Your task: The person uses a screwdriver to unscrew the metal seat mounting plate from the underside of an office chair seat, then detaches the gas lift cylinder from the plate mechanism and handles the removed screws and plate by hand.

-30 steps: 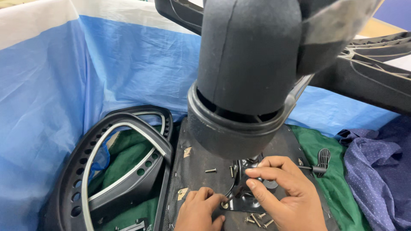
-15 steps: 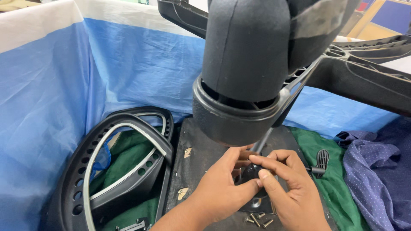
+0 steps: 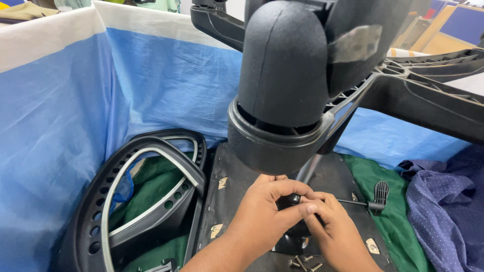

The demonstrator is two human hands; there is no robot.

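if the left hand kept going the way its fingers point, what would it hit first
Most likely the right hand: the left hand points rightward over a small black part, fingertips already meeting the right fingers. Depth is unclear.

Even, bright diffuse indoor light. Soft shadow under chair caster (image 3: 282,85). Caster close to lens, slightly soft; mild wide-angle stretch at edges.

Black backrest frame (image 3: 136,201) on green cloth (image 3: 156,184) — blue sheet (image 3: 101,95) behind.
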